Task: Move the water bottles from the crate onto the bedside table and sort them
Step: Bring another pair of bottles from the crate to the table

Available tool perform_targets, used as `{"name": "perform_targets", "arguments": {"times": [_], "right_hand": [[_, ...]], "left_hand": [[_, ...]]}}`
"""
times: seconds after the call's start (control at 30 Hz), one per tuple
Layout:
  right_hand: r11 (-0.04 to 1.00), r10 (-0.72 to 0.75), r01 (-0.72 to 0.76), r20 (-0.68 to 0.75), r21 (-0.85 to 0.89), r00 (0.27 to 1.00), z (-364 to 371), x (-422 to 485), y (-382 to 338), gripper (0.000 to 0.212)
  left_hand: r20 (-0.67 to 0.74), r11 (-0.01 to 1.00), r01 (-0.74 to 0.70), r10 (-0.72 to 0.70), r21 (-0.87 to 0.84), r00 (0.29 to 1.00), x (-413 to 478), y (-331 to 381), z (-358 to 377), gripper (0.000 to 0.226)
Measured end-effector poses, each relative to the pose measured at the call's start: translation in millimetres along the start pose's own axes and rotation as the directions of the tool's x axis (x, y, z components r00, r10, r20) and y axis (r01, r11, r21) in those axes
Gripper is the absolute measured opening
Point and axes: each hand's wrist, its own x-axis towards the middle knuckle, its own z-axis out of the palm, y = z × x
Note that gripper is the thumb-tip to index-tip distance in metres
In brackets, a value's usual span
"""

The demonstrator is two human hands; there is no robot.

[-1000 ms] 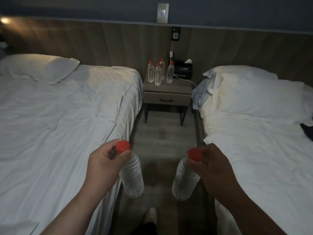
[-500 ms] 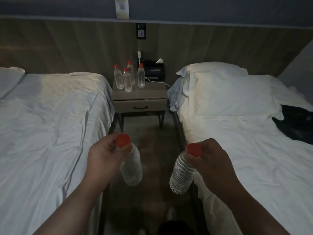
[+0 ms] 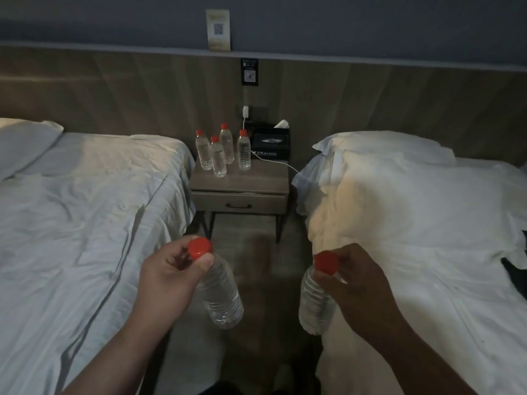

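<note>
Sheets rumpled on left bed (image 3: 85, 209) and right bed (image 3: 413, 223); bedside table (image 3: 256, 181) between them carries four upright bottles (image 3: 218, 159), grouped back-left. Left hand (image 3: 168, 277) pinches one bottle (image 3: 222, 297) at its red cap, right hand (image 3: 359, 283) pinches another bottle (image 3: 313, 306) likewise, both dangling over the aisle.

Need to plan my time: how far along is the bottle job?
Done: four bottles stand on the bedside table. In hand: the left hand grips one bottle near its cap, the right hand a second bottle, both short of the table. Left: setting these down and sorting. The crate is out of view, so more may remain.
</note>
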Motion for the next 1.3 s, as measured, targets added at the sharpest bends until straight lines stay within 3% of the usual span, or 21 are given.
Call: {"name": "perform_targets", "arguments": {"times": [0.27,0.63,0.87,1.17,1.3], "right_hand": [[0.998,-0.063,0.060,0.130,0.026,0.990,11,78,-16,0.025],[0.997,-0.073,0.079,0.239,-0.016,0.968,91,189,-56,0.027],[0.997,-0.068,0.061,0.167,0.051,0.984,118,258,-79,0.024],[1.000,0.007,-0.010,0.082,0.029,0.997,104,316,-66,0.023],[0.999,0.035,-0.038,0.102,0.027,0.994,91,354,-51,0.024]], "left_hand": [[-0.130,0.996,0.027,-0.038,-0.083,0.991,38,-4,-2,0.018],[-0.264,0.991,0.090,-0.114,-0.101,0.958,142,-49,-44,0.022],[-0.152,0.990,0.089,-0.105,-0.109,0.983,232,-69,-42,0.029],[-0.011,0.994,0.063,-0.065,-0.093,0.998,319,-70,3,0.021],[-0.001,0.989,0.096,-0.097,0.116,0.995,348,-66,37,0.010]]}}
